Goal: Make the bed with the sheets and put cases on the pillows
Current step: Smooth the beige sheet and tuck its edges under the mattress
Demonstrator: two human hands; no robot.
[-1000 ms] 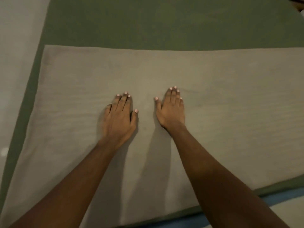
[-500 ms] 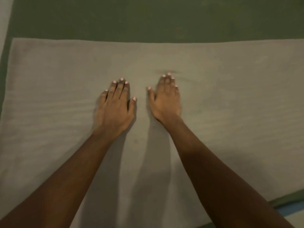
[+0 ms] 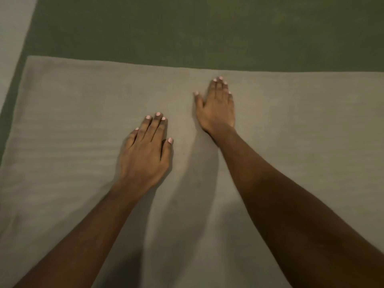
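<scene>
— While both palms lie flat, where is the grey cloth (image 3: 301, 142)?
— Spread over the green bed sheet (image 3: 207, 32); its far edge runs straight across; pillowcase or folded sheet, I cannot tell.
— And the hands?
— The left hand (image 3: 145, 156) rests flat on the cloth, fingers straight and together; the right hand (image 3: 216, 107) presses flat farther up, near that far edge, fingers straight, thumb out to the side.
</scene>
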